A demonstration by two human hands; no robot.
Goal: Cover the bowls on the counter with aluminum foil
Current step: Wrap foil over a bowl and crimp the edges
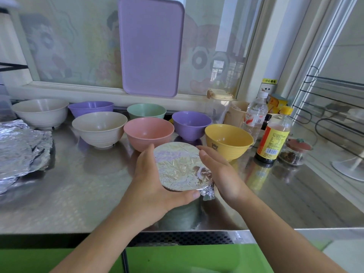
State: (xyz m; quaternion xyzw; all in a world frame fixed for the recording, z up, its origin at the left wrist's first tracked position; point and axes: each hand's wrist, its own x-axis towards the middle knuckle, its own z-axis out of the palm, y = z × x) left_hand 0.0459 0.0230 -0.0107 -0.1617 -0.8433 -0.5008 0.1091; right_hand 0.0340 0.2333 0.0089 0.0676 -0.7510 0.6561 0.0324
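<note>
A foil-covered bowl (182, 170) sits near the front edge of the steel desk (88, 184), its sheet pulled flat over the rim (a crumpled tail sticks out at the near right). The left hand (151, 178) cups its left side, thumb curled along the near rim. The right hand (218, 170) lies against its right side, fingers straight. Just behind the bowl stand the uncovered pink bowl (148, 133) and yellow bowl (228, 140). Loose aluminum foil (21, 150) lies well to its left.
</note>
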